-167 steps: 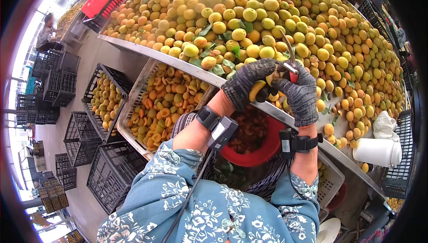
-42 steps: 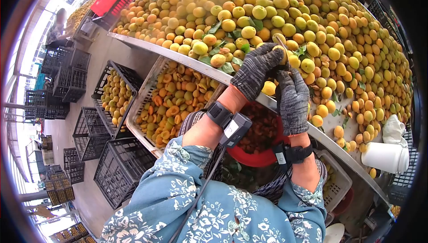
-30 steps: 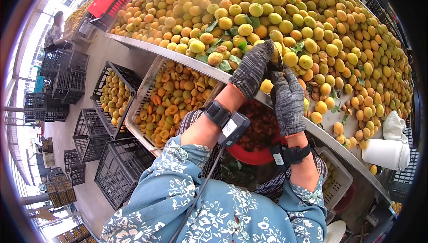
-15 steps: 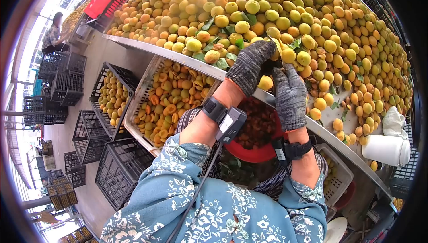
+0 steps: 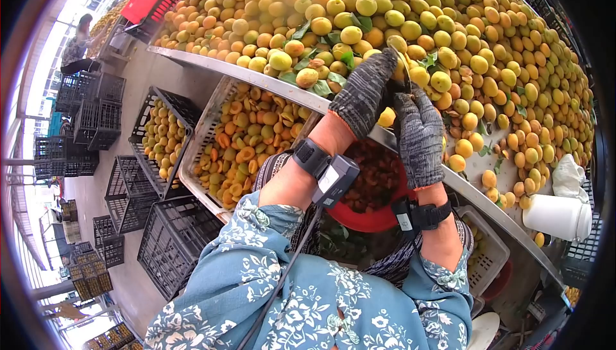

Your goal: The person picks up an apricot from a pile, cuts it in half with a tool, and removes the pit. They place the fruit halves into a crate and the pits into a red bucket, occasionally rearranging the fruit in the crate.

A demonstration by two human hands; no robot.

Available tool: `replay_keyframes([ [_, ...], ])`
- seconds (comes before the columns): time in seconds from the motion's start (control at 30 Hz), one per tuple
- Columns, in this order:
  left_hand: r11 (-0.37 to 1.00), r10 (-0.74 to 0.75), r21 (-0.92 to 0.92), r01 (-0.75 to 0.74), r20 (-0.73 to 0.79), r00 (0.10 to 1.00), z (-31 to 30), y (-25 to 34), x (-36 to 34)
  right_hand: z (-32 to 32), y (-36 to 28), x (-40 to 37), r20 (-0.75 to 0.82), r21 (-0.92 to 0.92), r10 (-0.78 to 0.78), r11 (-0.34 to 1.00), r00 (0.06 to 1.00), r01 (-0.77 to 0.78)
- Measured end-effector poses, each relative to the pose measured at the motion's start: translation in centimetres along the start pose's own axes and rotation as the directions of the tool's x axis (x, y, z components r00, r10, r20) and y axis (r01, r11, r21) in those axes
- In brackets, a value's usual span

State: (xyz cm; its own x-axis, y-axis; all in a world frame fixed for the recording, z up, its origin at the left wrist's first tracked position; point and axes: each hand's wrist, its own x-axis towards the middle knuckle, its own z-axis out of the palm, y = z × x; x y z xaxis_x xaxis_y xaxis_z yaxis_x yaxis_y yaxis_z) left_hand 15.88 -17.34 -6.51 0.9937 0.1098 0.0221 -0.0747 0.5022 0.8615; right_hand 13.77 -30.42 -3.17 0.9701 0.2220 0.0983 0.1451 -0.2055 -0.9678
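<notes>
Both my hands wear dark grey knit gloves and work close together over the near edge of the metal table [image 5: 269, 82], in front of the heaped apricots [image 5: 366, 6]. My left hand [image 5: 367, 88] is closed, its fingertips curled beside a yellow apricot [image 5: 419, 76]. My right hand [image 5: 418, 139] is closed too, with its fingertips turned up toward the left ones. A thin blade-like edge [image 5: 405, 66] shows between the two hands; I cannot tell which one holds it. Just under them, one apricot [image 5: 386, 117] sits at the table rim.
A white crate [image 5: 187, 157] of split apricots stands left of my legs. Below my hands, a red tub [image 5: 359, 221] holds brown pits. Black crates [image 5: 176, 244] line the left floor. A white bucket [image 5: 557, 216] lies at the table's right. A person [image 5: 80, 45] sits far left.
My hands stay together at the table edge, with small finger movements. The thin edge between them now looks slimmer. The far person has shifted posture slightly.
</notes>
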Motion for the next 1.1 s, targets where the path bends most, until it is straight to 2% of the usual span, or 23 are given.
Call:
replay_keyframes([
  [0.03, 1.0, 0.0, -0.001, 0.0, 0.002, 1.0, -0.3, -0.5, 0.0, 0.0, -0.1, 0.2, -0.007, 0.119, 0.063, 0.991, 0.998, -0.062],
  [0.1, 0.937, 0.055, 0.347, -0.052, -0.001, 0.998, -0.6, -1.2, -0.2, 0.0, 0.0, 0.3, -0.011, 0.159, 0.068, 0.985, 0.998, -0.066],
  [0.17, 0.961, 0.032, 0.273, -0.045, 0.053, 0.998, -0.4, -0.4, -0.4, 0.0, 1.1, 0.5, -0.019, 0.2, 0.074, 0.977, 0.997, -0.069],
  [0.23, 0.775, 0.217, 0.559, -0.294, 0.2, 0.955, -0.2, 0.4, -0.5, 0.0, 2.6, 0.8, -0.061, -0.038, -0.254, 0.967, 0.965, 0.252],
  [0.27, 0.827, 0.234, 0.472, -0.305, 0.206, 0.95, 0.1, 0.8, -0.6, -0.2, 3.0, 0.7, -0.06, -0.039, -0.254, 0.967, 0.965, 0.252],
  [0.33, 0.843, 0.237, 0.454, -0.288, 0.166, 0.957, 1.2, 1.6, -0.8, -0.1, 1.1, 0.5, -0.009, 0.238, 0.049, 0.97, 0.999, -0.045],
  [0.47, 0.808, 0.295, 0.496, -0.318, 0.127, 0.947, 0.7, 0.5, -0.5, -0.1, 2.5, 0.4, -0.026, 0.192, 0.0, 0.981, 1.0, 0.005],
  [0.5, 0.807, 0.295, 0.497, -0.318, 0.128, 0.947, -0.1, -0.1, -0.1, -0.4, 3.0, 0.3, -0.006, -0.052, -0.203, 0.978, 0.979, 0.203],
  [0.53, 0.465, 0.498, 0.748, -0.474, 0.222, 0.838, -0.8, -0.5, 0.4, -0.5, 3.2, 0.1, 0.062, -0.284, -0.387, 0.877, 0.92, 0.388],
  [0.57, 0.029, 0.617, 0.863, -0.505, 0.382, 0.688, -1.3, -1.0, 0.7, -0.5, 3.0, 0.0, 0.061, -0.283, -0.386, 0.878, 0.92, 0.387],
  [0.6, 0.028, 0.616, 0.863, -0.505, 0.382, 0.688, -0.9, -0.9, 0.6, -0.4, 2.5, -0.1, 0.053, -0.223, -0.278, 0.933, 0.959, 0.282],
  [0.63, 0.57, 0.504, 0.71, -0.413, 0.094, 0.858, -0.3, -0.8, 0.5, -0.2, 2.2, -0.2, 0.054, -0.161, -0.165, 0.972, 0.985, 0.172],
  [0.67, 0.927, 0.228, 0.326, -0.186, -0.095, 0.969, 0.2, -0.7, 0.4, 0.0, 2.3, 0.0, 0.055, -0.161, -0.165, 0.972, 0.985, 0.172],
  [0.7, 0.927, 0.228, 0.326, -0.186, -0.096, 0.969, 0.0, -1.1, 0.5, 0.3, 2.6, 0.3, 0.01, -0.078, -0.164, 0.983, 0.986, 0.164],
  [0.77, 0.614, 0.479, 0.676, -0.407, 0.091, 0.873, -0.5, -1.8, 0.7, 0.5, 2.3, 0.4, -0.033, 0.005, -0.16, 0.987, 0.987, 0.16],
  [0.8, 0.615, 0.478, 0.676, -0.407, 0.091, 0.873, -0.2, -1.2, 0.4, 0.6, 1.5, 0.3, -0.025, 0.029, -0.048, 0.998, 0.999, 0.049],
  [0.83, 0.453, 0.5, 0.767, -0.455, 0.204, 0.842, 0.0, -0.4, 0.0, 0.5, 0.9, 0.3, -0.015, 0.053, 0.064, 0.997, 0.998, -0.063],
  [0.87, 0.276, 0.497, 0.825, -0.493, 0.317, 0.808, 0.1, 0.1, -0.2, 0.5, 0.8, 0.3, -0.016, 0.053, 0.066, 0.997, 0.998, -0.065],
  [0.93, 0.208, 0.519, 0.833, -0.512, 0.35, 0.78, 0.0, -0.1, -0.3, 0.5, 0.7, 0.3, -0.031, -0.317, -0.081, 0.946, 0.996, 0.067],
  [0.97, 0.138, 0.538, 0.838, -0.528, 0.384, 0.75, 0.0, -0.2, -0.3, 0.4, 0.3, 0.2, -0.03, -0.318, -0.08, 0.946, 0.996, 0.067],
  [1.03, 0.179, 0.513, 0.849, -0.498, 0.351, 0.783, 0.1, -0.1, -0.3, 0.4, -0.5, 0.3, 0.007, -0.411, -0.01, 0.911, 1.0, 0.012],
  [1.07, 0.271, 0.477, 0.837, -0.475, 0.312, 0.822, -0.4, -0.6, 0.0, 0.5, 0.1, 0.4, 0.007, -0.412, -0.011, 0.911, 1.0, 0.013],
  [1.1, 0.36, 0.435, 0.82, -0.445, 0.275, 0.857, -0.7, -0.9, 0.2, 0.8, 1.3, 0.5, 0.036, -0.206, -0.088, 0.974, 0.995, 0.094],
])
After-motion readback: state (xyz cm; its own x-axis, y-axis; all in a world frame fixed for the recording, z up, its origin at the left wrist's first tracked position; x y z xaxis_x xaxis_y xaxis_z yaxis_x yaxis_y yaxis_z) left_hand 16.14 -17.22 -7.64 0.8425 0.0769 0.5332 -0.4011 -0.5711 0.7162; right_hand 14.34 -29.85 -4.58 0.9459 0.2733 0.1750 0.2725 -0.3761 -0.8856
